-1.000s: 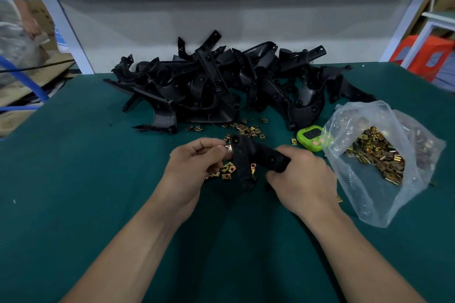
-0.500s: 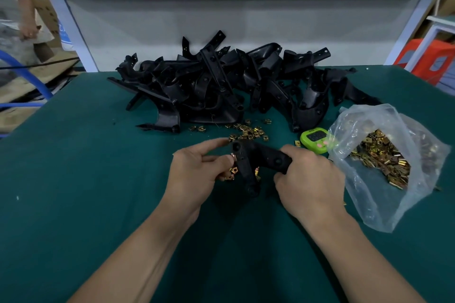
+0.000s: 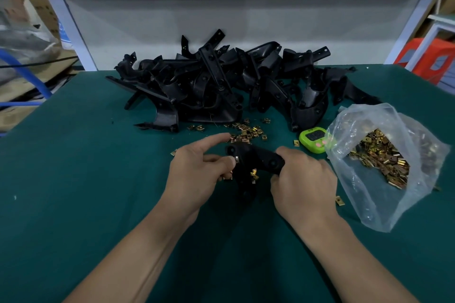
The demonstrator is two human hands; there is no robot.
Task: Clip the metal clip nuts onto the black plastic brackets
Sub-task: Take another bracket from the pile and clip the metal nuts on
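Observation:
My right hand (image 3: 301, 174) grips one arm of a black plastic bracket (image 3: 256, 158) held just above the green table. My left hand (image 3: 197, 170) pinches a small metal clip nut (image 3: 236, 159) against the bracket's left edge, with the index finger stretched out above it. More brass-coloured clip nuts (image 3: 248, 131) lie loose on the table behind the bracket, and a few show under it. A large pile of black brackets (image 3: 221, 88) sits at the back of the table.
A clear plastic bag (image 3: 384, 162) full of clip nuts lies at the right. A green timer (image 3: 315, 140) sits beside it. The green table (image 3: 73, 179) runs to a white shelf frame behind; boxes and a blue hose are off its left edge.
My left hand has brought the clip nut onto the bracket's left edge and its index finger has lifted and straightened. The right hand keeps its hold on the bracket.

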